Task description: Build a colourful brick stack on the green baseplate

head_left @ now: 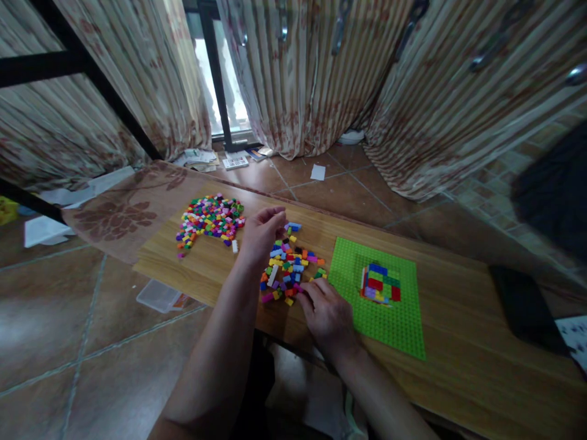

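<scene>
My left hand (262, 233) rests on the wooden table (458, 342) with fingers curled over the far edge of a small scatter of coloured bricks (290, 267). Whether they hold a brick I cannot make out. My right hand (326, 313) lies at the near right edge of the same scatter, fingers bent down onto the bricks. A green baseplate (403, 324) lies just right of my right hand. It carries a small block of red, blue, green and yellow bricks (381, 284). A bigger heap of mixed bricks (210, 219) sits to the left.
A dark phone (523, 308) and a printed sheet (575, 333) lie at the table's right end. A flowered cloth (123, 211) covers the left end. Below are a tiled floor, a clear plastic box (158, 296) and papers (235, 161) by the curtains.
</scene>
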The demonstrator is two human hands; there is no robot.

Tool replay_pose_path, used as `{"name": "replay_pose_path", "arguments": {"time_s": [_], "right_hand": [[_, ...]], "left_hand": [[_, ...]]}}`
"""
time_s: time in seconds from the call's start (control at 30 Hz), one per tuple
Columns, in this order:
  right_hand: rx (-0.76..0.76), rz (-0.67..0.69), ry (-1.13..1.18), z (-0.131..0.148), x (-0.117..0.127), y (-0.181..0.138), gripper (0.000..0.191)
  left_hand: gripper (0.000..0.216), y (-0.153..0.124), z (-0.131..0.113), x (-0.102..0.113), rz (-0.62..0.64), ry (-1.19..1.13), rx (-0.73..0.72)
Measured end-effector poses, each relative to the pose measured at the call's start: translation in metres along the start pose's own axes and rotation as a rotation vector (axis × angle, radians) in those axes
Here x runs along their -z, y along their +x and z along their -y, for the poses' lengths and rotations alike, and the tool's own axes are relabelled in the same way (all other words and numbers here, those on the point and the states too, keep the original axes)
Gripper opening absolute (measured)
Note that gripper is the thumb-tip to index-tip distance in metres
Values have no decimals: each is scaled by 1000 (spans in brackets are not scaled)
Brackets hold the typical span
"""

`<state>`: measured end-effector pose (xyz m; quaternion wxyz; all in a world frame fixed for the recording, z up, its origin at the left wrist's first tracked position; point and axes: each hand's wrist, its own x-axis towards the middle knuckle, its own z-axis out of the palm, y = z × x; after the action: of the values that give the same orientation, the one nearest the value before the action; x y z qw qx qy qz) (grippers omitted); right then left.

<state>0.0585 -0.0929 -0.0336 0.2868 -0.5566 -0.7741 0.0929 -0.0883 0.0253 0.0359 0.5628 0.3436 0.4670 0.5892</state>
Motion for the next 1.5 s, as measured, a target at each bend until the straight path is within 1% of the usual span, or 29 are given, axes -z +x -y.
{"name": "replay_pose_path", "arguments": {"time_s": [0.17,0.3,0.4,0.53,0.67,0.77,0.97,1.17,1.5], "right_hand": [[-29,-15,-3,-1,0,0,22],[-67,-40,133,0,5,0,17],[-93,-56,240,1,11,-1,15],[-166,-86,328,-3,24,-1,14],[-219,-127,344,-8,34,1,15],[-236,-147,342,-11,38,3,16],[-212,-157,337,-11,41,5,18],[-196,-192,331,-10,45,4,20],[-183,-172,320,-12,43,4,20]], "left_hand": [[32,-2,1,-3,17,21,24],[32,-5,2,-8,42,69,59],[31,-8,4,-12,65,100,59],[28,-12,12,-20,139,160,66],[27,-15,20,-27,230,203,91],[24,-17,24,-31,292,238,85],[17,-20,26,-35,310,255,79],[18,-19,27,-35,329,285,73],[21,-18,30,-33,362,337,70]]}}
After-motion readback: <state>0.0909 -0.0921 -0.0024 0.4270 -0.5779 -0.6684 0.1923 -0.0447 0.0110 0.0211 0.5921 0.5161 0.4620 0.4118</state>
